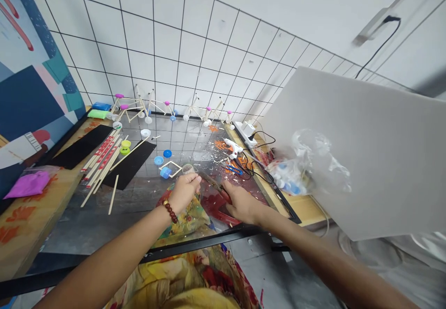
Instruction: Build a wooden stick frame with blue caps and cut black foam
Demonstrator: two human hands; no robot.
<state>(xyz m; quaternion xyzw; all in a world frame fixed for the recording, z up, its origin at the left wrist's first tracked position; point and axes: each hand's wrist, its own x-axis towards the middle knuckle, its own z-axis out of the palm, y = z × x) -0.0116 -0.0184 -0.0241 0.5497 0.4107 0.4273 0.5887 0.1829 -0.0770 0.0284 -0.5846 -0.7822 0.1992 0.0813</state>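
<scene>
Over the glass tabletop, my right hand (pixel 242 203) is closed around the reddish handles of a pair of pliers (pixel 215 186). Their dark jaws point left, toward my left hand (pixel 185 190). That hand, with a beaded bracelet at the wrist, is pinched shut; whatever its fingers hold is too small or hidden to name. Just beyond it lie a small stick frame (pixel 175 166), a light-blue bottle cap (pixel 165 173) and a clear round cap (pixel 188 168). White scraps are scattered past the pliers, near a pair of blue-handled scissors (pixel 234 169).
Stick frames with wheels (pixel 137 104) line the back. Wooden sticks (pixel 104 158) lie on black sheets at left, beside purple clay (pixel 28 184). At right are a white glue gun (pixel 233 148) with its cord, a power strip (pixel 245 132) and a bag of caps (pixel 289 176).
</scene>
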